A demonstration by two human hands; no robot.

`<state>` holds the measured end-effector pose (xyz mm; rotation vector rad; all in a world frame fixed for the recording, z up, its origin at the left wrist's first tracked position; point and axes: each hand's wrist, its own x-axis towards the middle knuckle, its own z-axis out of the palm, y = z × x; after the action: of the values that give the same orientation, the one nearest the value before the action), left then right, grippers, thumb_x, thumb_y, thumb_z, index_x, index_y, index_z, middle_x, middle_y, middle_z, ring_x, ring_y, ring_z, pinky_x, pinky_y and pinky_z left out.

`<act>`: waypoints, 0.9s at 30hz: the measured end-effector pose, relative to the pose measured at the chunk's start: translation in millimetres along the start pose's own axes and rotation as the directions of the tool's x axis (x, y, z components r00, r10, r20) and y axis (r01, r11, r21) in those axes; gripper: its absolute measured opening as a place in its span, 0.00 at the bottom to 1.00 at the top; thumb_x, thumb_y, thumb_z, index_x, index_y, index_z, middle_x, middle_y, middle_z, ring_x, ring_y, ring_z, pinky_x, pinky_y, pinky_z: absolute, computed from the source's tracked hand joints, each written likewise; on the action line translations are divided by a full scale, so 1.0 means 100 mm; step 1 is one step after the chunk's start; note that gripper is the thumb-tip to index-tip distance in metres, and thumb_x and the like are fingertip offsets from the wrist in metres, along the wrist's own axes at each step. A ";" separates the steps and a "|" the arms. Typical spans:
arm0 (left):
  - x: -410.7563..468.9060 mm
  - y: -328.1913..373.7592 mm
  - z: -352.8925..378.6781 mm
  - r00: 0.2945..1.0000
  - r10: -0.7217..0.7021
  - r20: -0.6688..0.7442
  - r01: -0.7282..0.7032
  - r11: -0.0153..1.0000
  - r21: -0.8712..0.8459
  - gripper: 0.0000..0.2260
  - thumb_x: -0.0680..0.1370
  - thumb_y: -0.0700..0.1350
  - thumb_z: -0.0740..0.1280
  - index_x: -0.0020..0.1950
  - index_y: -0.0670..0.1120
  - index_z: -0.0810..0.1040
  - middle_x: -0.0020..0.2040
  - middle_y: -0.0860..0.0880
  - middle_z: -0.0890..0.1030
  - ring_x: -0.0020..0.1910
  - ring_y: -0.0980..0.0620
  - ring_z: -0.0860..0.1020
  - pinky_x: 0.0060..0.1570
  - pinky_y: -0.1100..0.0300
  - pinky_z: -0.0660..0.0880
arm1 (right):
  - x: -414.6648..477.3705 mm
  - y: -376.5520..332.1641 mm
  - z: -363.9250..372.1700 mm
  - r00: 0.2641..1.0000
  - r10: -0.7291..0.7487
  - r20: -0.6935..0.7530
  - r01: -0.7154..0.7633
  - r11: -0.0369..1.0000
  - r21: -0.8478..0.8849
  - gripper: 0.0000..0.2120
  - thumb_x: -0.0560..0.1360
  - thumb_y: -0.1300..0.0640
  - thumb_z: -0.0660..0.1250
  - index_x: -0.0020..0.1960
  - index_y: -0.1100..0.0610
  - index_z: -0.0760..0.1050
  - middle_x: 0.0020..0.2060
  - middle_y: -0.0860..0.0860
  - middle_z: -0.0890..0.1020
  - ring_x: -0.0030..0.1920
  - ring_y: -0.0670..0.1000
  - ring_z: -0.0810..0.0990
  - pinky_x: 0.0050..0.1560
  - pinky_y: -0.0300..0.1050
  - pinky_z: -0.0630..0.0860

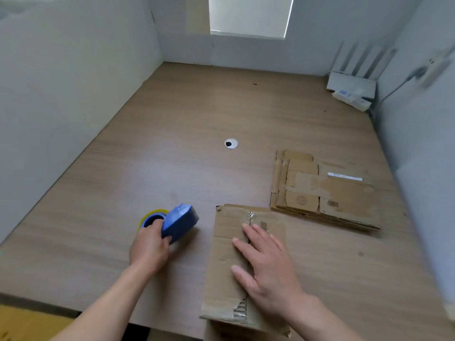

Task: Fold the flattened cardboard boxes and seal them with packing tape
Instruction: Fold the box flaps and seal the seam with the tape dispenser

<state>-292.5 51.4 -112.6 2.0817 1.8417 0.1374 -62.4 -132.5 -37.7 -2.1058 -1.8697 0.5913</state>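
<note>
Desk (172, 143), wood-grain, seen from head cam; white partition walls on L, R and far side.

Folded box (226, 254): stood up at near edge of desk, just R of centre, top flaps closed. Centre seam runs away from the viewer. Short bit of clear tape seen at far end of seam, barcode print just beside it. Cardboard torn at near end of seam, corrugation exposed.

R hand (266, 267): laid palm-down on box top, over the seam. Fingers straight and spread, nothing gripped.

L hand (150, 247): fingers curled round the blue tape dispenser (181, 221), clamped on it. Dispenser is held low over the desk, L of the box and apart from it (contact w/ desk cannot be told). Tape roll (152, 214), yellowish rim, is seen at the dispenser's far-L side, partly hidden by the hand.

Stack of flattened boxes (325, 193): lying flat on desk, beyond and R of the folded box, near corner just beside it. White label strip noted on top sheet; old tape residue visible.

Other items: round cable grommet (231, 143) approx mid-desk. White router (352, 84) w/ upright antennas in far-R corner, a white power strip (352, 98) just in front of it. Closed window blind (248, 16) at top centre
</note>
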 end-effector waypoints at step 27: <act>0.04 0.79 -1.65 0.664 0.744 0.079 -0.697 0.654 -0.294 0.21 0.64 0.61 0.67 0.34 0.43 0.70 0.28 0.50 0.69 0.28 0.54 0.65 0.29 0.59 0.61 | 0.16 0.28 -0.85 0.864 0.423 -0.274 -0.029 0.584 0.811 0.08 0.74 0.63 0.73 0.36 0.59 0.83 0.28 0.51 0.81 0.27 0.46 0.75 0.29 0.39 0.74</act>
<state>-267.1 81.2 65.9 2.4193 0.7255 0.3248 2.9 -114.3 22.7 -1.6518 -0.8065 0.7343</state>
